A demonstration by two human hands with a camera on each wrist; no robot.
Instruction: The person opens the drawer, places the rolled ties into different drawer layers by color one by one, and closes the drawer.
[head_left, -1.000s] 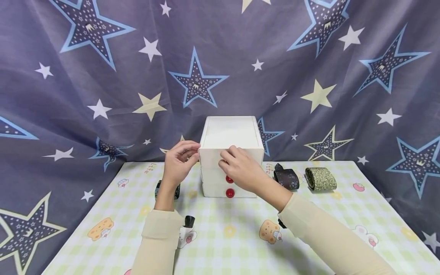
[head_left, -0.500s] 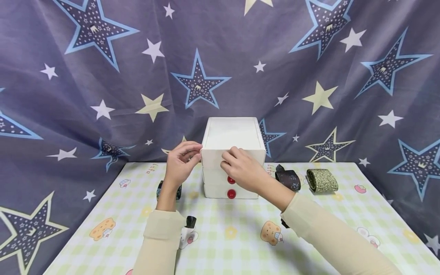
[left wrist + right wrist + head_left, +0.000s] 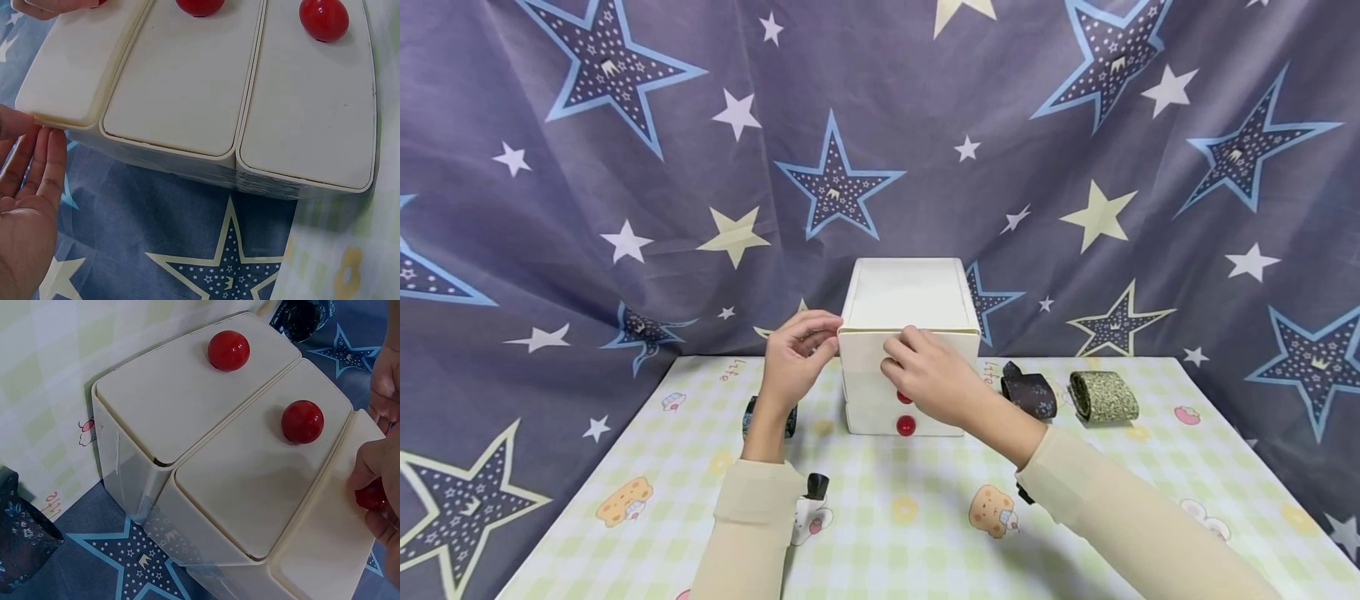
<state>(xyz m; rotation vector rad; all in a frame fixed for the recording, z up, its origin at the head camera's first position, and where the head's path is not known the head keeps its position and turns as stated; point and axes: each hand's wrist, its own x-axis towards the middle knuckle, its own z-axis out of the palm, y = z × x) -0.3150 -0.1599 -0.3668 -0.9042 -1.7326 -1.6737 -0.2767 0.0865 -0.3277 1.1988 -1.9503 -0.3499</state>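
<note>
**Top drawer knob pinched on a small white cabinet**

Pinched between the thumb and fingers of the right hand (image 3: 928,375) is the round red knob of the top drawer (image 3: 373,494), largely hidden by the fingers in the right wrist view. The left hand (image 3: 793,354) is laid with relaxed, nearly straight fingers against the upper left corner of the white plastic three-drawer cabinet (image 3: 904,292); nothing is gripped by it, and it seems to be used as a brace. The cabinet is placed at the middle back of a table covered by a green-and-yellow checked cartoon cloth (image 3: 917,508), close to a purple star-printed curtain (image 3: 625,167). Two lower drawers, each with a red ball knob (image 3: 906,425), are seen closed. The top drawer appears slightly forward of the others, so the opening step is judged barely begun. A straight pull toward the body, with the cabinet held steady, is likely called for. Right of the cabinet, a dark rolled fabric strip (image 3: 1028,392) and an olive patterned roll (image 3: 1103,396) are seen; a third dark roll (image 3: 748,414) is partly hidden behind the left wrist.
</note>
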